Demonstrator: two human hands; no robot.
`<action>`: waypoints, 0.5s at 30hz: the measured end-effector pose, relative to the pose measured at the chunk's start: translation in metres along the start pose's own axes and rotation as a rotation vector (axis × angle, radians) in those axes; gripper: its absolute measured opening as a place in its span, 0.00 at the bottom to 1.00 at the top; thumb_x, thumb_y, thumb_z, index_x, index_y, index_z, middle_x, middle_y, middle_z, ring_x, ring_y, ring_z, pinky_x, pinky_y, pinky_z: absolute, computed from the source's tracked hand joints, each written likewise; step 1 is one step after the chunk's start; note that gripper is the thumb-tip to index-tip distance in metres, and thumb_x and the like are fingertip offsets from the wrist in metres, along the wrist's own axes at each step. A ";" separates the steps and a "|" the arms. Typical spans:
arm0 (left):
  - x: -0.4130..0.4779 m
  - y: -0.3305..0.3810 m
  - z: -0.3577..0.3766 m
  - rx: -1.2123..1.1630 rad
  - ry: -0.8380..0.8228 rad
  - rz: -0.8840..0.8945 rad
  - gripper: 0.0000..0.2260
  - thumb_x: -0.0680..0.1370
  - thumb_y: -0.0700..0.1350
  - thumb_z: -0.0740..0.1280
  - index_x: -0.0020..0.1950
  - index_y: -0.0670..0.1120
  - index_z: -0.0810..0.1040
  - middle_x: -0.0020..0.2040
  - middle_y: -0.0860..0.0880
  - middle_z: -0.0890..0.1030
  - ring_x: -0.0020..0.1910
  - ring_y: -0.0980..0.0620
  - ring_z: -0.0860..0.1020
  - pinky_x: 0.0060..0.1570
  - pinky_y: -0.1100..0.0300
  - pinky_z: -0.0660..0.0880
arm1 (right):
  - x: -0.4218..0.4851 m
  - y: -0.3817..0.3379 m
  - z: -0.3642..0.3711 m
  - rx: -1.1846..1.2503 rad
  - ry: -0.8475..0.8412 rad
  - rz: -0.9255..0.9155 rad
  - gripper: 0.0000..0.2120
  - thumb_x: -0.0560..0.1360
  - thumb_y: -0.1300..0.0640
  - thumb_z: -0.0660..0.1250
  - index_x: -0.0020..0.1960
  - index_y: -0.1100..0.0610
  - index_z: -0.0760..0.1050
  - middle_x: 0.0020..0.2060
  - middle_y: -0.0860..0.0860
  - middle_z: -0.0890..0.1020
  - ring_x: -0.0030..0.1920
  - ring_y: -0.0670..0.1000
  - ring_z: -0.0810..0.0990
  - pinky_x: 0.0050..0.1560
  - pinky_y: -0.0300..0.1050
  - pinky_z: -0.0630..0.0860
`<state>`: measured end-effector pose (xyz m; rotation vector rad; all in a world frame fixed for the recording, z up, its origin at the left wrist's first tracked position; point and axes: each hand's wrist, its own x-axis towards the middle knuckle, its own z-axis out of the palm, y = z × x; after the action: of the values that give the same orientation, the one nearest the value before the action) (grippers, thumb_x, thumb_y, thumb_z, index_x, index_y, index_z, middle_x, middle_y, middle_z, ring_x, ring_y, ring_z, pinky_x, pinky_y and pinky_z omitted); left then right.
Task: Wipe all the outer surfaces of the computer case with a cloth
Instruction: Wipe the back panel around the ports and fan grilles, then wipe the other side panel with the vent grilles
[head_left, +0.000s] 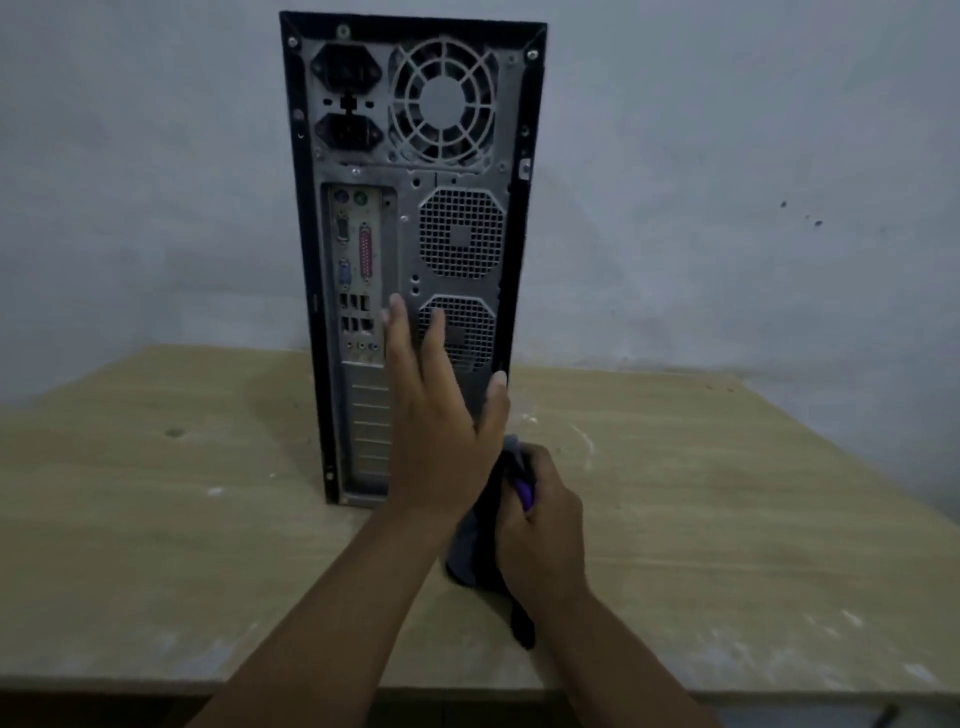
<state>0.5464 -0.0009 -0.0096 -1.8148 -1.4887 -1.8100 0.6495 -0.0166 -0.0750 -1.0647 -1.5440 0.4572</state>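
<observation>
— Where is the computer case (410, 249)?
— Upright near the table's (156, 519) far edge, rear panel facing the camera.
— And the hands?
— The left hand (441, 426) lies flat, fingers spread, against the lower panel. The right hand (540, 514), fingers curled, grips a dark cloth (478, 551) beside the case's base.

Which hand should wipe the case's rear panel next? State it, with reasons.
Right. The right hand is closed on the dark cloth at the computer case's lower right corner. The left hand is open and empty against the rear panel, likely better for steadying.

Left hand (441, 441) on computer case (410, 208) rear
</observation>
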 end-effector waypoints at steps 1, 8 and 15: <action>0.001 0.000 -0.001 -0.021 0.013 -0.044 0.34 0.81 0.56 0.63 0.80 0.40 0.56 0.82 0.43 0.45 0.82 0.44 0.44 0.76 0.41 0.61 | -0.003 0.001 0.002 -0.004 -0.063 -0.024 0.08 0.77 0.58 0.58 0.53 0.52 0.73 0.36 0.49 0.81 0.34 0.48 0.78 0.32 0.47 0.75; 0.010 -0.032 -0.035 0.085 -0.003 -0.070 0.38 0.78 0.60 0.65 0.81 0.42 0.54 0.82 0.41 0.48 0.81 0.43 0.49 0.76 0.46 0.60 | -0.004 -0.008 0.014 -0.008 -0.244 -0.120 0.15 0.75 0.56 0.58 0.54 0.38 0.72 0.42 0.41 0.81 0.40 0.44 0.80 0.39 0.47 0.77; 0.020 -0.049 -0.068 0.024 -0.013 -0.142 0.38 0.75 0.58 0.70 0.80 0.51 0.57 0.81 0.53 0.51 0.80 0.52 0.53 0.73 0.55 0.58 | 0.020 -0.021 0.009 0.151 -0.084 -0.109 0.15 0.80 0.60 0.57 0.56 0.41 0.74 0.48 0.52 0.81 0.45 0.51 0.82 0.45 0.48 0.80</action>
<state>0.4617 -0.0153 -0.0007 -1.7531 -1.6762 -1.8369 0.6339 -0.0086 -0.0494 -0.8503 -1.6055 0.5402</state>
